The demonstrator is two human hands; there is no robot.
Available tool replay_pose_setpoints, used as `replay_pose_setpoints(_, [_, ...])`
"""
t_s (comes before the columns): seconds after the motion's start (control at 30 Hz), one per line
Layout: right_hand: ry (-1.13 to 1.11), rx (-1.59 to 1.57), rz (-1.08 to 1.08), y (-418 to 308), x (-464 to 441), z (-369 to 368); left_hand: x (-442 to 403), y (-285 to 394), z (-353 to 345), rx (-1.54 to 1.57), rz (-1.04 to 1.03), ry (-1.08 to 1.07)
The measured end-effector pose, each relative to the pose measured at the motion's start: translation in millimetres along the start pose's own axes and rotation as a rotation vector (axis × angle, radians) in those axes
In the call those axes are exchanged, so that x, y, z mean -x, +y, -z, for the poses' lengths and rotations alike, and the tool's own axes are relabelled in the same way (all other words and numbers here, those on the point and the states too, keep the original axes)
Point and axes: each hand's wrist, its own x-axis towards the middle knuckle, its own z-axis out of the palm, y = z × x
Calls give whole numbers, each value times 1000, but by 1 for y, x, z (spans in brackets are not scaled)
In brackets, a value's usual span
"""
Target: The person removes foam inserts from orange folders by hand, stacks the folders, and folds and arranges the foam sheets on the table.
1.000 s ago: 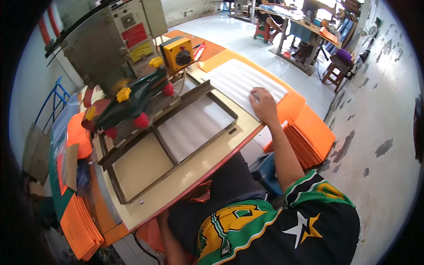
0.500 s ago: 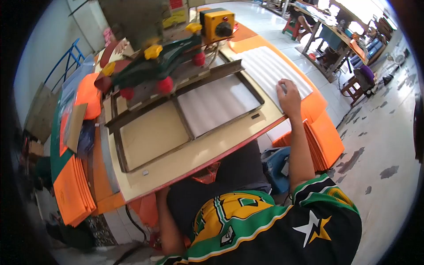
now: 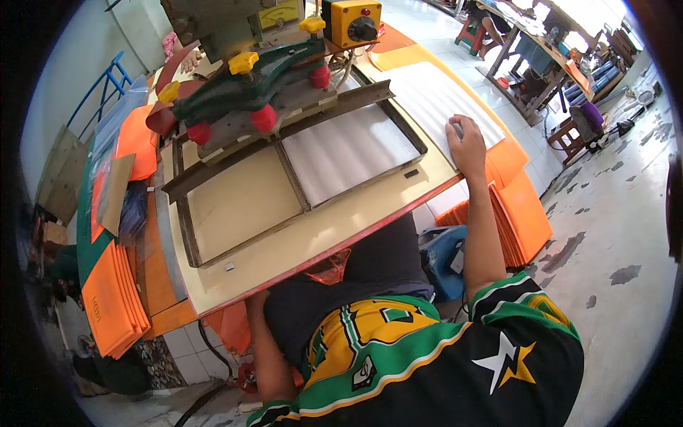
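Observation:
My right hand (image 3: pixel 467 146) rests at the near right edge of white ribbed foam sheets (image 3: pixel 420 85), fingers curled. A small greyish patch shows between thumb and fingers; I cannot make out what it is. My left forearm (image 3: pixel 274 356) reaches down beside my lap, and the hand is hidden under the board's edge. In front lies a cream board (image 3: pixel 320 235) with a dark metal frame (image 3: pixel 292 178) on it. One white foam sheet (image 3: pixel 348 153) fills the frame's right opening; cream surface shows in the left one.
Over the frame's far side stands a press with a green clamp arm (image 3: pixel 235 103), yellow knobs and red feet. A yellow control box (image 3: pixel 353 23) sits behind. Orange folded stacks lie left (image 3: pixel 114 302) and right (image 3: pixel 523 224). Another person's hand (image 3: pixel 191 60) is at the far left.
The view has tilted slightly and become sharper. My right hand stays at the foam sheets' edge, and my left forearm stays low. The frame and sheets keep their places.

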Motion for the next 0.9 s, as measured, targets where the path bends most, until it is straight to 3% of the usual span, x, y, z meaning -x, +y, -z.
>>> replay_pose_setpoints(0.13, [13, -38, -12, -1, 0, 0, 2, -5, 3, -107, 16, -73])
replay_pose_setpoints(0.23, [29, -150, -41, -12, -1, 10, 7, -34, -16, -108, -66, 15])
replay_pose_setpoints(0.3, [74, -272, -55, -25, -1, 17, 5, -35, -16, -163, -76, -74])
replay_pose_setpoints(0.37, [82, -250, 65, -35, -3, 19, 3, -21, -11, -119, 21, -104])
replay_pose_setpoints(0.43, [3, -344, 133, -68, 0, 30, 1, -8, -6, -35, 136, -91])
replay_pose_setpoints(0.53, [-326, -599, 207, -122, 12, 38, 2, -13, -8, -78, 44, -46])
replay_pose_setpoints(0.6, [-592, -553, 301, -147, 22, 38, 3, -18, -10, -120, -16, -15])
replay_pose_setpoints(0.63, [-550, -428, 467, -154, 26, 30, 2, -19, -9, -134, -35, -2])
replay_pose_setpoints(0.83, [-664, -309, 518, -170, 26, 11, 7, -24, -12, -151, -89, 71])
replay_pose_setpoints(0.9, [-799, -215, 491, -174, 25, 12, 7, -23, -13, -227, -106, 67])
